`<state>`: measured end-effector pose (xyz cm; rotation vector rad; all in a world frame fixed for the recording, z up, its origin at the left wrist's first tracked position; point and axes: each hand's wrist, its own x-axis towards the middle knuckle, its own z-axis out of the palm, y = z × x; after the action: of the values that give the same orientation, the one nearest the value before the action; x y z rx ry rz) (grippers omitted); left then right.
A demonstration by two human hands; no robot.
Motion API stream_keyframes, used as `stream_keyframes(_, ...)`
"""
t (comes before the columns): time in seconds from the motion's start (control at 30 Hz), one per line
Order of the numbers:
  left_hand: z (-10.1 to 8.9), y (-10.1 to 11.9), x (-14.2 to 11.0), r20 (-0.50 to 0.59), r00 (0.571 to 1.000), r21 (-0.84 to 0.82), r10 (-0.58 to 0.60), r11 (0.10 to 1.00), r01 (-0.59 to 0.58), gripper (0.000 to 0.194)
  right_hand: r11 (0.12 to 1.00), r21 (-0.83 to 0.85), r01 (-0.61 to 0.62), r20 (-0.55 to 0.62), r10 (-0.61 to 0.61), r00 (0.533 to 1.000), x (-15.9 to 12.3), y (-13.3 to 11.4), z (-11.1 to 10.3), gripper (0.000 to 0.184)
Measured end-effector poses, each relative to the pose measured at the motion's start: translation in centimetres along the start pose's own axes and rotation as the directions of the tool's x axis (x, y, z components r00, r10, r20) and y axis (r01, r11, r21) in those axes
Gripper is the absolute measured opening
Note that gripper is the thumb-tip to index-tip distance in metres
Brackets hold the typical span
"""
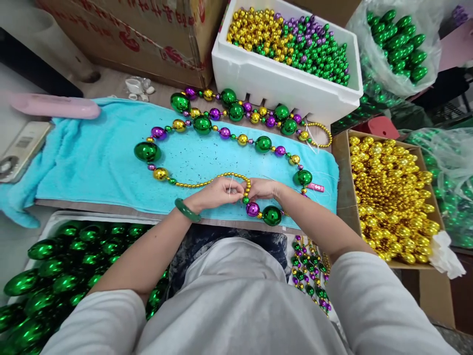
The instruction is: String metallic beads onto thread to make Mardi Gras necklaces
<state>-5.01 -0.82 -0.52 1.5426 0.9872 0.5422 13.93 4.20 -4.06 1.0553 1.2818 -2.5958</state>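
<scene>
A bead necklace (202,125) of green, purple and gold balls lies in a loop on the blue towel (111,172). Its strand of small gold beads runs across both hands near the towel's front edge. My left hand (221,191), with a green bangle at the wrist, is closed, thumb and finger pinching by a thin white string (231,183) at the strand. Close against it, my right hand (260,188) is curled at the gold beads; its fingertips are partly hidden. A second bead necklace (235,112) is laid along the towel's far edge.
A white foam box (281,69) of small beads stands behind the towel, beside a large cardboard box (148,39). To the right is a carton of gold beads (391,197). Large green beads (66,266) fill the front left. A pink case (55,106) lies at left.
</scene>
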Motion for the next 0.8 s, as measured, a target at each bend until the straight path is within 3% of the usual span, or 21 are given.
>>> stream_keyframes(0.27,0.7,-0.3,0.3,0.026,1.000,-0.152,-0.007,0.988,0.011,0.019,0.985,0.169,0.028,0.062,-0.039,0.997,-0.1,1.9,0.7,0.025)
stream_keyframes(0.43,1.3,-1.3,0.8,-0.145,0.989,-0.124,-0.021,0.992,0.003,0.018,0.977,0.201,0.070,-0.046,-0.062,0.997,0.1,2.1,1.2,0.022)
stream_keyframes(0.57,1.3,-2.2,0.6,-0.246,0.969,-0.060,0.032,0.997,-0.048,0.018,0.994,0.107,0.034,-0.200,-0.012,0.980,-0.9,0.7,-0.1,0.013)
stream_keyframes(0.63,1.2,-2.6,0.3,-0.269,0.962,-0.017,0.049,0.998,-0.056,0.018,0.998,0.057,0.037,-0.251,-0.021,0.968,-2.0,-0.2,-1.0,0.013)
stream_keyframes(0.8,1.3,-3.2,0.0,-0.242,0.970,0.012,0.013,1.000,-0.010,0.019,0.992,0.018,0.122,-0.251,-0.114,0.961,-4.4,-1.3,-2.2,0.020)
